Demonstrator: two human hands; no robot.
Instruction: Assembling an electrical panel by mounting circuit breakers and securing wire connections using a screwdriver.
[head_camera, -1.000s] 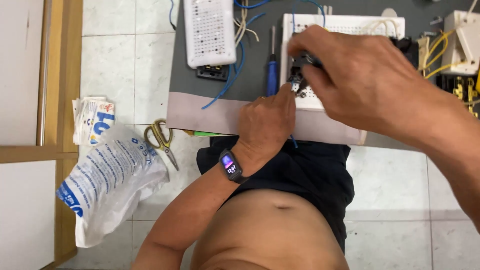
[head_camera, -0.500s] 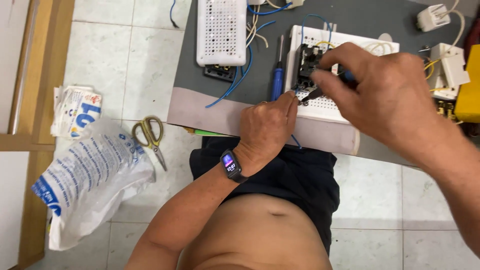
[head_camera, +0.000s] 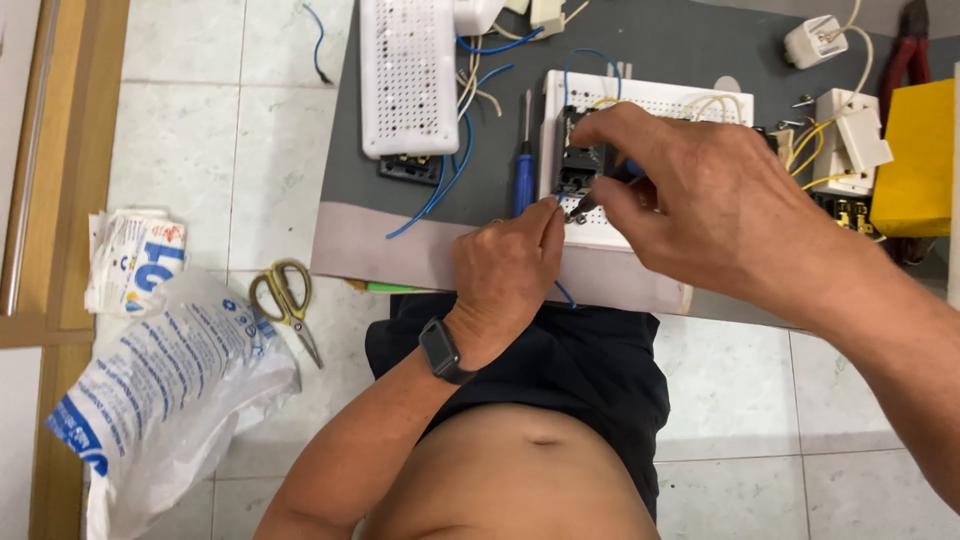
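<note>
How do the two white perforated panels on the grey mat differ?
The left white panel lies free of both hands, its long side running up the picture; the right white panel lies crosswise, partly covered by the right hand. A dark switch block sits on the right one. Both are white and dotted with holes.

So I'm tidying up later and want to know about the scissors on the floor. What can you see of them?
The scissors lie flat on the pale tiled floor, left of the person's lap and below the edge of the grey mat. They have yellowish-olive loop handles and short metal blades, closed or nearly so, pointing toward the lower right. The handles point up-left. They lie at the edge of a white and blue plastic bag. Neither hand is near them.
</note>
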